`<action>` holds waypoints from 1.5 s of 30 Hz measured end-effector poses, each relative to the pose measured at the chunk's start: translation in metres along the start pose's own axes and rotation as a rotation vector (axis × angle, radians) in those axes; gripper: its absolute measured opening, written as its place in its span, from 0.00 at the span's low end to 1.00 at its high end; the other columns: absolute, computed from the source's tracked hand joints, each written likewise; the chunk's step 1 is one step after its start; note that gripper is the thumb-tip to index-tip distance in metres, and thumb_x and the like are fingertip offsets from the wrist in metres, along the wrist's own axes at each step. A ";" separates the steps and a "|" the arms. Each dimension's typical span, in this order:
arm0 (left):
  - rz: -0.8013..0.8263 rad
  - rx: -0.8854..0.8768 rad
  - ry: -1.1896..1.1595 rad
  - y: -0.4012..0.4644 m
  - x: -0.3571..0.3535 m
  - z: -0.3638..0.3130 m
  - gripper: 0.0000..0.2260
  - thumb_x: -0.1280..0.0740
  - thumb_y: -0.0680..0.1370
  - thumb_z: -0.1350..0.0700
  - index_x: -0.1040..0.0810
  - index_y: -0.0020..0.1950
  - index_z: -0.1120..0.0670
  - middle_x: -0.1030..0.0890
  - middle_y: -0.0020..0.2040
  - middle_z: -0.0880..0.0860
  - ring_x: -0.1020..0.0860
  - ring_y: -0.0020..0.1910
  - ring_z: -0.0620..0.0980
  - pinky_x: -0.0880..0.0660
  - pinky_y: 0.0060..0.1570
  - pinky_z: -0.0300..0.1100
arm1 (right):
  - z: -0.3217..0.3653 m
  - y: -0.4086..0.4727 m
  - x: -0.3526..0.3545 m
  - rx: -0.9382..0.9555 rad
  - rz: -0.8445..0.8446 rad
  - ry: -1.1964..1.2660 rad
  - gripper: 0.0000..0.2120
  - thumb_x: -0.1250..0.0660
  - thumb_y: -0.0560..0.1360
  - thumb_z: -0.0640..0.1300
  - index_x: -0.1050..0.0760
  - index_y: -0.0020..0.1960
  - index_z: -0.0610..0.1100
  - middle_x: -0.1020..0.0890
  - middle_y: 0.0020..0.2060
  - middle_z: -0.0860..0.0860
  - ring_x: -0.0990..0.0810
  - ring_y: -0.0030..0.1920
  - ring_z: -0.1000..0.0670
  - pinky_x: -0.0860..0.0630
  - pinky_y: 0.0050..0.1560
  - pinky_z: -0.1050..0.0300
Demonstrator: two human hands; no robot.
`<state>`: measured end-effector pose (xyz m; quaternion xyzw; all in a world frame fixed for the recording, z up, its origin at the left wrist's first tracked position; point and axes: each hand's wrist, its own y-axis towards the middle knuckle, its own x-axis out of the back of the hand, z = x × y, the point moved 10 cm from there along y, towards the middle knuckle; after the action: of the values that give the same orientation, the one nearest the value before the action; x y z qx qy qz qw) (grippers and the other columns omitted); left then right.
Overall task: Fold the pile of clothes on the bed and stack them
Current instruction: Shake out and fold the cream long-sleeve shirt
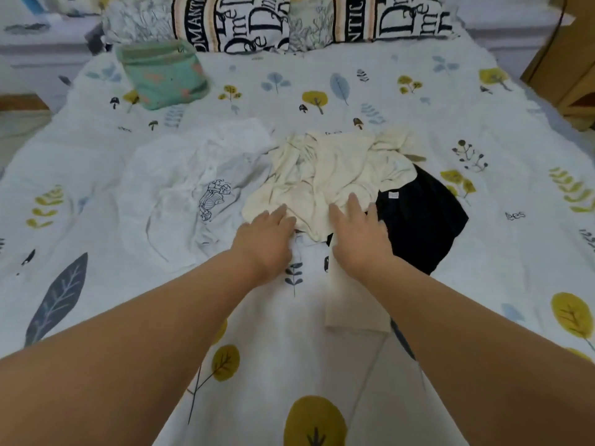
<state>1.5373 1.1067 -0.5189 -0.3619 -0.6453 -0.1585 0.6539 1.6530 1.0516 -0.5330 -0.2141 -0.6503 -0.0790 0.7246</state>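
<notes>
Both arms reach forward over the bed (483, 130), which has a leaf-patterned cover. The left hand (269, 235) lies flat, fingers straight, on the near edge of a crumpled cream garment (331, 178) at mid-bed. The right hand (359, 233) rests with spread, straight fingers on the same garment, where a cream strip runs under the wrist toward the viewer. A black garment (425, 220) lies partly hidden beneath the cream one, to its right. A white shirt (193, 188) with a sketched print lies just left. A green pouch (164, 75) sits well behind, near blurred pillows (257, 20) cut off at the top.
</notes>
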 end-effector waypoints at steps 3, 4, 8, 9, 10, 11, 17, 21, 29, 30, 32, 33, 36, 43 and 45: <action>-0.009 -0.008 -0.005 0.020 -0.020 0.002 0.27 0.45 0.80 0.57 0.52 0.77 0.50 0.58 0.78 0.49 0.49 0.75 0.56 0.42 0.70 0.55 | -0.011 0.012 -0.029 -0.012 0.014 -0.068 0.36 0.40 0.76 0.38 0.56 0.76 0.51 0.59 0.76 0.47 0.57 0.74 0.37 0.49 0.71 0.42; 0.008 -0.006 -0.010 0.026 -0.029 0.004 0.28 0.45 0.80 0.58 0.54 0.77 0.49 0.59 0.78 0.48 0.48 0.75 0.56 0.42 0.70 0.55 | -0.012 0.013 -0.037 0.000 0.023 -0.094 0.32 0.40 0.76 0.38 0.51 0.75 0.49 0.53 0.75 0.46 0.52 0.74 0.38 0.46 0.70 0.44; 0.012 0.009 0.033 0.035 -0.044 0.005 0.22 0.46 0.81 0.57 0.45 0.75 0.50 0.41 0.73 0.54 0.33 0.64 0.61 0.33 0.61 0.52 | -0.002 0.015 -0.041 0.100 -0.033 -0.138 0.14 0.41 0.75 0.36 0.32 0.60 0.43 0.29 0.59 0.46 0.34 0.61 0.44 0.36 0.56 0.53; -0.008 0.018 0.053 0.035 -0.043 0.004 0.20 0.46 0.80 0.57 0.40 0.73 0.51 0.35 0.68 0.56 0.31 0.60 0.60 0.32 0.57 0.51 | -0.001 0.015 -0.040 0.110 -0.031 -0.122 0.13 0.41 0.75 0.36 0.31 0.59 0.43 0.28 0.57 0.46 0.33 0.60 0.44 0.36 0.55 0.54; -0.010 0.033 0.067 0.034 -0.042 0.004 0.18 0.45 0.80 0.57 0.36 0.70 0.51 0.32 0.65 0.56 0.30 0.58 0.60 0.33 0.55 0.50 | 0.000 0.013 -0.039 0.115 -0.030 -0.103 0.12 0.41 0.75 0.36 0.31 0.58 0.43 0.28 0.56 0.47 0.33 0.59 0.44 0.37 0.53 0.55; 0.002 0.045 0.076 0.032 -0.042 0.004 0.17 0.44 0.79 0.57 0.34 0.68 0.51 0.29 0.63 0.56 0.30 0.58 0.59 0.34 0.54 0.49 | 0.000 0.010 -0.037 0.116 -0.031 -0.086 0.11 0.41 0.75 0.36 0.31 0.57 0.43 0.27 0.55 0.47 0.33 0.59 0.44 0.38 0.51 0.55; -0.099 -0.015 -0.004 -0.011 -0.005 0.007 0.10 0.38 0.77 0.52 0.22 0.48 0.57 0.21 0.45 0.56 0.24 0.49 0.57 0.35 0.39 0.43 | 0.000 -0.039 -0.007 0.127 -0.111 -0.012 0.15 0.41 0.75 0.40 0.44 0.35 0.46 0.37 0.33 0.53 0.34 0.44 0.48 0.43 0.42 0.57; -0.262 -0.032 -0.265 -0.057 0.060 0.018 0.10 0.37 0.78 0.54 0.24 0.40 0.59 0.25 0.37 0.55 0.26 0.39 0.55 0.38 0.35 0.45 | -0.009 -0.077 0.021 0.058 -0.093 0.080 0.08 0.41 0.75 0.38 0.39 0.44 0.47 0.40 0.30 0.54 0.36 0.37 0.50 0.41 0.39 0.58; -0.401 -0.215 -0.608 -0.151 0.230 -0.032 0.12 0.36 0.77 0.58 0.26 0.34 0.59 0.28 0.32 0.49 0.30 0.33 0.42 0.37 0.32 0.31 | 0.027 -0.139 0.127 0.130 -0.061 0.397 0.33 0.41 0.75 0.47 0.54 0.75 0.56 0.29 0.34 0.54 0.29 0.36 0.52 0.37 0.32 0.60; -0.425 -0.236 -0.648 -0.164 0.253 -0.040 0.14 0.36 0.77 0.58 0.30 0.31 0.57 0.31 0.29 0.48 0.32 0.30 0.42 0.38 0.30 0.30 | 0.033 -0.149 0.150 0.153 -0.094 0.469 0.32 0.41 0.76 0.50 0.53 0.74 0.59 0.25 0.37 0.54 0.26 0.38 0.52 0.32 0.34 0.59; -0.445 -0.268 -0.736 -0.192 0.296 -0.052 0.17 0.37 0.77 0.59 0.36 0.29 0.54 0.36 0.25 0.45 0.36 0.25 0.41 0.40 0.27 0.30 | 0.043 -0.170 0.196 0.177 -0.136 0.628 0.30 0.41 0.75 0.57 0.50 0.72 0.64 0.21 0.44 0.56 0.22 0.44 0.53 0.26 0.42 0.57; -0.440 -0.287 -0.777 -0.205 0.315 -0.058 0.17 0.37 0.77 0.59 0.37 0.29 0.54 0.37 0.24 0.45 0.38 0.24 0.41 0.42 0.26 0.30 | 0.047 -0.181 0.219 0.183 -0.147 0.704 0.29 0.40 0.73 0.60 0.48 0.71 0.66 0.21 0.47 0.58 0.22 0.47 0.54 0.26 0.44 0.58; -0.387 -0.353 -0.867 -0.243 0.363 -0.076 0.15 0.37 0.77 0.57 0.30 0.31 0.61 0.32 0.27 0.51 0.35 0.29 0.44 0.38 0.33 0.38 | 0.058 -0.217 0.285 0.230 -0.167 0.906 0.23 0.39 0.71 0.60 0.37 0.66 0.66 0.19 0.49 0.60 0.22 0.48 0.57 0.26 0.48 0.58; -0.484 -0.371 -0.882 -0.335 0.450 -0.085 0.16 0.35 0.76 0.56 0.28 0.28 0.54 0.32 0.26 0.46 0.36 0.26 0.41 0.40 0.28 0.34 | 0.060 -0.293 0.412 0.253 -0.337 1.107 0.02 0.39 0.72 0.33 0.28 0.41 0.34 0.26 0.34 0.43 0.30 0.37 0.50 0.35 0.38 0.55; -0.425 -0.391 -0.905 -0.358 0.458 -0.088 0.16 0.35 0.76 0.53 0.27 0.28 0.52 0.32 0.26 0.46 0.35 0.26 0.41 0.39 0.28 0.32 | 0.065 -0.313 0.437 0.253 -0.331 1.136 0.04 0.40 0.71 0.31 0.28 0.43 0.33 0.25 0.36 0.40 0.30 0.38 0.50 0.35 0.40 0.54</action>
<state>1.4134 0.9196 0.0246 -0.3705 -0.8801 -0.2329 0.1843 1.5333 0.8694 -0.0376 0.0533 -0.1905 -0.2146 0.9565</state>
